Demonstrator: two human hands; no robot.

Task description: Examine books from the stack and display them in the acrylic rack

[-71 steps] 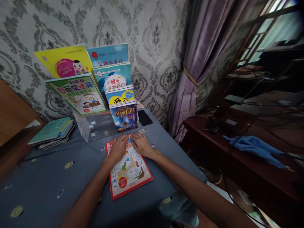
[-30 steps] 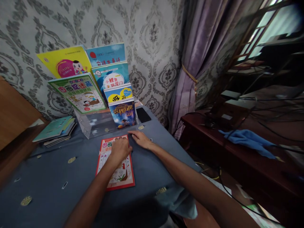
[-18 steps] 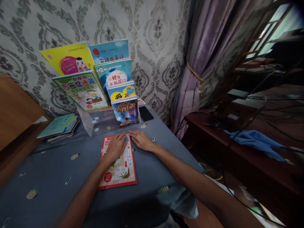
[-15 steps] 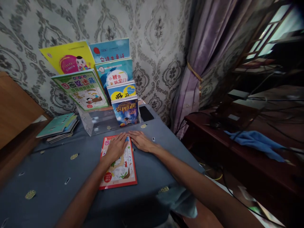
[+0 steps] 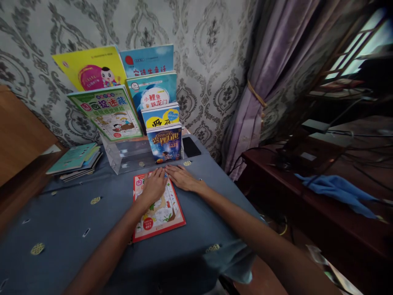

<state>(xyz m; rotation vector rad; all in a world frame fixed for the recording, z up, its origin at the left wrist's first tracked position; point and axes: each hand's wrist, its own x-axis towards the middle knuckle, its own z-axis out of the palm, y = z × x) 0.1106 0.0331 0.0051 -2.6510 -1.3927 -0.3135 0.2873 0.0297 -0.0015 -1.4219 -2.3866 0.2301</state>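
Observation:
A red-bordered picture book [image 5: 166, 219] lies flat on the cloth-covered table before me, its lower edge slanting up toward the right. My left hand [image 5: 154, 185] rests on the upper part of its cover, palm down with fingers stretched forward, hiding much of the title. At the book's top right corner lies my right hand [image 5: 181, 178], its fingers extended and touching the corner, close to the left fingertips. Just beyond the hands stands a clear acrylic rack [image 5: 132, 157]; a dark blue book [image 5: 166, 143] is at its front right, and a green-bordered book [image 5: 113, 119] at its left.
Behind these, the rack also holds a yellow book [image 5: 82, 61] and several blue ones. A stack of books [image 5: 73, 159] lies at left. A black phone [image 5: 191, 146] sits right of the rack. To the right, a dark red table [image 5: 276, 180] carries a blue cloth [image 5: 340, 192] and cables.
The red-bordered book has turned slightly counterclockwise, its lower end swinging right. Both hands stay on it, in nearly the same place. The view has shifted a little.

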